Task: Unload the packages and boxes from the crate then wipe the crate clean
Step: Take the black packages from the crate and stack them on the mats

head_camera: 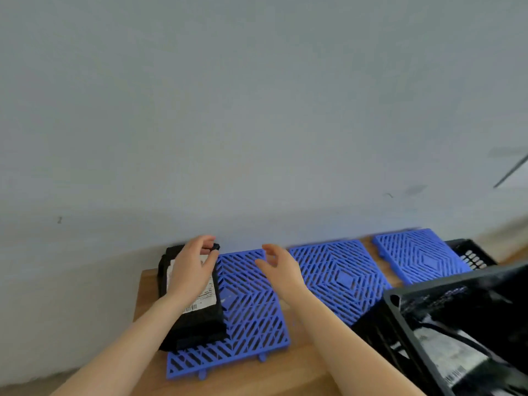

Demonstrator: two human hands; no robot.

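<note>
Now, settle the flat black plastic-wrapped package [200, 318] under your left hand [190, 270]; whether those fingers [204, 241] pinch its far corner, I cannot tell. Your right hand [278, 264] hovers wide; swing it right to the black plastic crate [400, 302], where at least 1 more waits.

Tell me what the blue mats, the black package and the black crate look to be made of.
The blue mats: moulded plastic, it seems, matte, with an open lattice and edge tabs. The black package: likely soft plastic film, creased, with a white printed label. The black crate: rigid plastic, judging by its slotted walls and thick rim.
</note>
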